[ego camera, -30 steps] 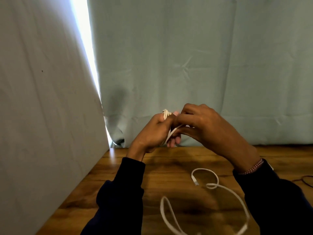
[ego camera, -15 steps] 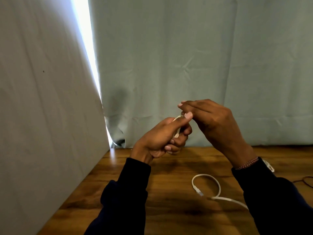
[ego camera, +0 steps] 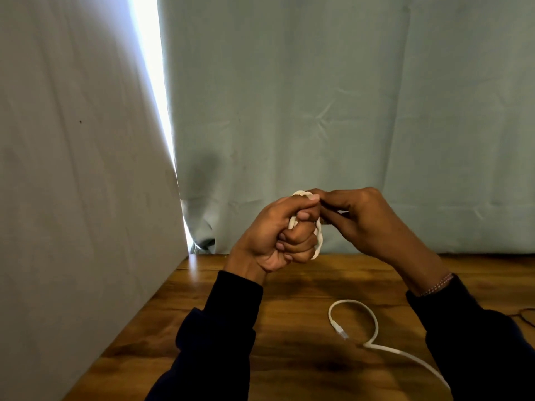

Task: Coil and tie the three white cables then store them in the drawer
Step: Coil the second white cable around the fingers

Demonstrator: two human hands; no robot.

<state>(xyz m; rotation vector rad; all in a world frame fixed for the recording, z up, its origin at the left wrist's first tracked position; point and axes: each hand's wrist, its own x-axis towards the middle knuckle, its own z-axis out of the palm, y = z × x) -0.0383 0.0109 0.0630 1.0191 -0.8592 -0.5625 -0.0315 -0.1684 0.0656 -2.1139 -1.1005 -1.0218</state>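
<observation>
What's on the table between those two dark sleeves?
In the head view, bare wooden table, then a loose white cable looped beside the right sleeve.

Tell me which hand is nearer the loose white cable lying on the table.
Right. The right hand is raised above and slightly left of the loose cable; the left hand, gripping the coiled cable, sits farther left.

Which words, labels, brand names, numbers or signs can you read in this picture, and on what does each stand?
None can be read: no print shows on the coiled white cable in the left hand and right hand, the loose white cable, the wooden table or the curtains.
</observation>
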